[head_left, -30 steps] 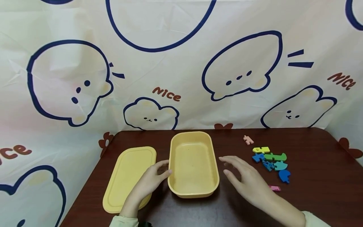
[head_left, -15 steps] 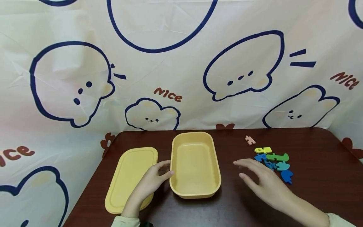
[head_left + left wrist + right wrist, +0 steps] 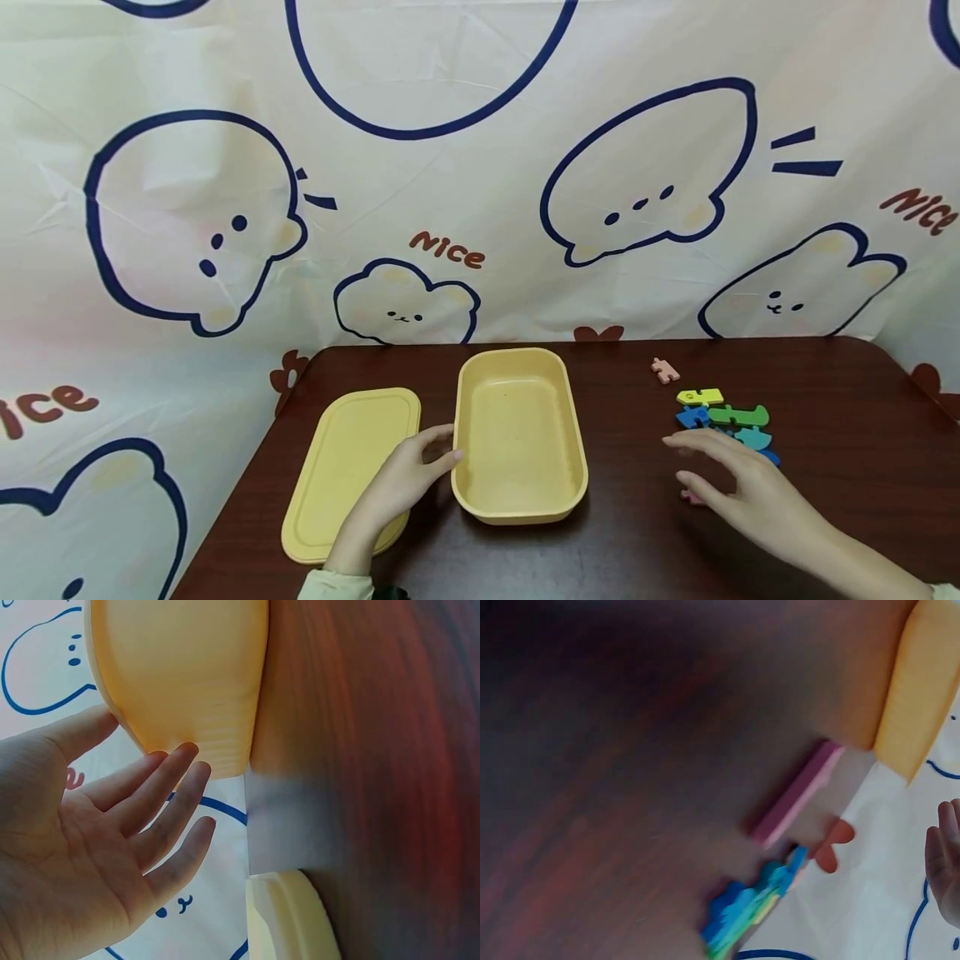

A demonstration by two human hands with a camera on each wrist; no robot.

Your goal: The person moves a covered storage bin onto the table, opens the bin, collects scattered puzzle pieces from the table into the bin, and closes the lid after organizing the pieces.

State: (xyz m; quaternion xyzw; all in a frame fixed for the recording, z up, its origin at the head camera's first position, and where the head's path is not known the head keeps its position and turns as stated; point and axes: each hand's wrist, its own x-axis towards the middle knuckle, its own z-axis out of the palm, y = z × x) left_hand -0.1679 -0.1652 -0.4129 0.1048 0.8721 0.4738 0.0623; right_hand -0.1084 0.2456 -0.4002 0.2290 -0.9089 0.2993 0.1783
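A yellow rectangular box [image 3: 519,500] stands mid-table with nothing inside. My left hand [image 3: 408,475] holds its left side, thumb over the rim and fingers along the outer wall; the left wrist view shows the fingertips [image 3: 184,750] at that wall. My right hand [image 3: 750,492] hovers palm-down above the table at the right, fingers loosely bent, holding nothing. Under it lies a pink puzzle piece [image 3: 692,497], mostly hidden in the head view; the right wrist view shows a pink piece [image 3: 799,795] standing out as a long bar. Just beyond are blue [image 3: 693,417], green [image 3: 740,416] and teal [image 3: 752,437] puzzle pieces.
A flat yellow lid [image 3: 341,467] lies left of the box, partly under my left forearm. Farther back are a yellow piece [image 3: 700,397] and a light pink piece [image 3: 664,371]. A printed cloth [image 3: 510,208] hangs behind the dark wooden table [image 3: 615,533].
My right hand has moved right, from beside the box to over the puzzle pieces, now covering some of them. The left hand stays at the box's left side.
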